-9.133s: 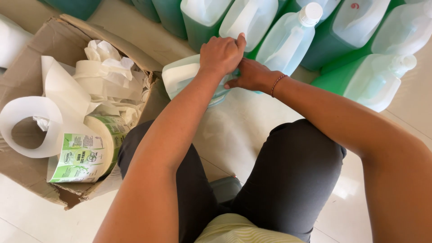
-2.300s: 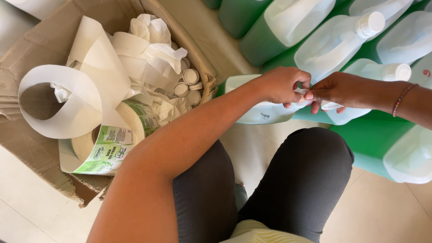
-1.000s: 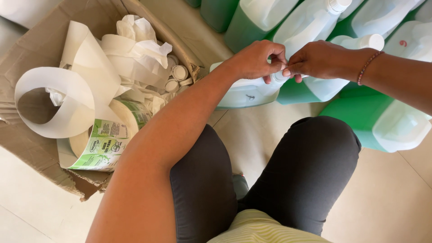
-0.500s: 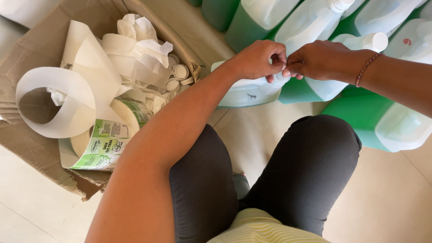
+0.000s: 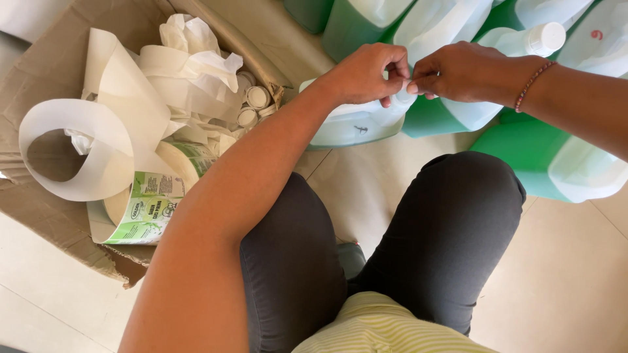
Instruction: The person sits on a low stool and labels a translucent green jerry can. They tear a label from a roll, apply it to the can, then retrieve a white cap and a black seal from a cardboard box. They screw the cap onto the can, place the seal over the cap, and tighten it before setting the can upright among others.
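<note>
Cardboard box at left, open, brown, flaps torn at the near edge. Inside it: roll of labels, green and white, lying at the box's near side; curled white backing strip above it; small white caps at the far corner. Translucent jugs of green liquid crowd the upper right; one white-capped.

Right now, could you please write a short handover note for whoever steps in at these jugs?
Left hand and right hand meet fingertip to fingertip at the top of the nearest jug, pinching something too small to identify.
More jugs of green liquid crowd behind it; one shows a white cap.
The cardboard box on the left holds a label roll, curled backing paper and loose caps.
No label shows on the nearest jug.
</note>
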